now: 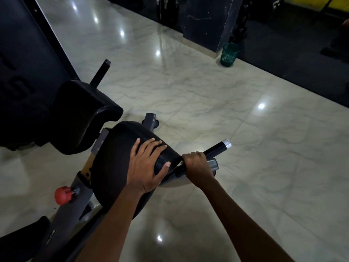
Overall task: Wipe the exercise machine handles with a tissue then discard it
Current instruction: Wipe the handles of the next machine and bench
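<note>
Two hands: the left (146,163) and the right (196,165). Two black pads: one (83,114) farther off, one (117,157) nearer. Two handles: a far one (101,71) and a near one (217,149). One red knob (62,195). One green bin (229,54) on the floor (245,129).

The right hand (198,163) wraps the black handle bar with a silver end cap (217,149), hiding any tissue beneath its fingers.
</note>
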{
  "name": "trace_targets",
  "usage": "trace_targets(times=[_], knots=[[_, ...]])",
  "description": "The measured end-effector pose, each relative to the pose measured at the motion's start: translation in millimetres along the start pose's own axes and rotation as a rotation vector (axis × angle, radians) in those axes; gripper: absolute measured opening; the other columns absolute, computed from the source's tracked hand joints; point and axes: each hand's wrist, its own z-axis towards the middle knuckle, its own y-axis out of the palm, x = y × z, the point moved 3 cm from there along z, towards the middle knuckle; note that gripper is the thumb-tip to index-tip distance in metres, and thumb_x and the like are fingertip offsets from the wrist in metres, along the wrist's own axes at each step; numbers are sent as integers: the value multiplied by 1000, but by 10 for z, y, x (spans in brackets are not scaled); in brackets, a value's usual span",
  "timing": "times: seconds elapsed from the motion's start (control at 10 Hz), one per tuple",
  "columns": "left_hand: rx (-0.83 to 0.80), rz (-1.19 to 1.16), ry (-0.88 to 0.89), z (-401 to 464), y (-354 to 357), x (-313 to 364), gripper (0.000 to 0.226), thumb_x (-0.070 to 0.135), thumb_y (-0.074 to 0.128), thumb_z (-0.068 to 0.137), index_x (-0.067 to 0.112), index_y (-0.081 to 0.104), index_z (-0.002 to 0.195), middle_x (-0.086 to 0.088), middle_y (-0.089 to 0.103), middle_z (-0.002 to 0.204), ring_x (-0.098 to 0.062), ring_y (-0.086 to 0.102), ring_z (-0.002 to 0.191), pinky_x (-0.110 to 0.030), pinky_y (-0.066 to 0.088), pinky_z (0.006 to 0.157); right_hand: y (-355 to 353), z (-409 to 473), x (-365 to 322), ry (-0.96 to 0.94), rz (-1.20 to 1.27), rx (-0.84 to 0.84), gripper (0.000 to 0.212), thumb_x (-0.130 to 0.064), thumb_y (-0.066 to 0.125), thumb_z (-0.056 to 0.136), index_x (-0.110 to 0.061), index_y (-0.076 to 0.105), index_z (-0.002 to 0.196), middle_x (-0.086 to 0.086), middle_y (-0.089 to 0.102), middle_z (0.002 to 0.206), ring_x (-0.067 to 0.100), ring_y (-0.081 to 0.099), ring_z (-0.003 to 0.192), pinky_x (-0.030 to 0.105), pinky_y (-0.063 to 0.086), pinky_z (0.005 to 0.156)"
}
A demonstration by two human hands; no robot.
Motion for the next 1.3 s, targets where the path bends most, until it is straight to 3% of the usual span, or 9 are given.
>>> trace_targets(times=[0.1, 0.2, 0.4, 0.6, 0.8, 0.9, 1.0, 1.1, 1.3], knots=[[12, -13, 2, -1, 7, -4, 53, 53, 36, 87, 20, 60, 121, 3, 55, 130, -15, 40, 132, -48, 15, 116, -6, 53, 91, 24, -114, -266, 25, -12, 51, 89, -15, 58, 113, 5, 62, 110, 24, 53, 110, 56, 14, 113], [23, -23, 1, 2, 3, -4, 52, 52, 37, 87, 20, 60, 121, 3, 56, 130, -16, 41, 132, -48, 16, 116, -54, 124, 186, -47, -138, -326, 38, -6, 45, 90, -22, 56, 122, 0, 58, 119, 21, 52, 116, 55, 7, 114], [30, -20, 3, 11, 0, 0, 52, 51, 37, 87, 19, 61, 120, 3, 56, 129, -16, 42, 131, -48, 17, 116, -301, 299, 656, -96, -147, -334, 34, -8, 50, 86, -25, 66, 111, -1, 62, 118, 20, 55, 114, 34, 25, 104], [27, -14, -1, 5, 1, 1, 52, 51, 37, 87, 19, 61, 120, 3, 56, 129, -16, 42, 131, -47, 16, 116, -522, 255, 1073, 19, -282, -294, 32, -7, 46, 88, -18, 62, 114, 2, 59, 121, 20, 53, 117, 36, 19, 111], [17, -5, -1, 6, -4, 3, 52, 51, 37, 87, 19, 61, 120, 3, 56, 130, -16, 42, 131, -47, 16, 116, -203, 190, 620, -14, -266, -179, 44, -3, 49, 83, -8, 39, 125, 10, 66, 105, 27, 62, 101, 42, 24, 110], [11, 4, 6, 12, 6, -3, 52, 51, 36, 87, 19, 61, 121, 3, 56, 130, -16, 42, 131, -47, 16, 116, 20, 113, 166, -87, -144, -34, 59, -13, 70, 74, -8, 31, 117, 8, 69, 77, 27, 67, 74, 45, 44, 96], [6, 9, 7, 6, 10, -5, 53, 51, 35, 88, 19, 60, 121, 2, 56, 130, -16, 41, 131, -47, 16, 116, 90, 25, -15, -91, -8, 85, 67, -22, 88, 53, -5, 44, 100, 6, 63, 57, 26, 61, 51, 39, 54, 69], [-1, 17, 9, 16, 4, -1, 53, 52, 34, 88, 19, 60, 121, 2, 56, 130, -16, 41, 131, -47, 16, 116, 62, -33, -61, -103, -56, 176, 50, -24, 88, 49, -6, 59, 86, 8, 62, 59, 25, 60, 58, 34, 52, 60], [-45, 41, 23, 10, -10, 1, 51, 50, 36, 88, 21, 60, 122, 4, 56, 129, -16, 43, 129, -47, 17, 115, -165, -13, 308, -27, -258, 209, 37, -2, 82, 39, -11, 59, 68, 5, 61, 54, 26, 55, 65, 29, 44, 55]])
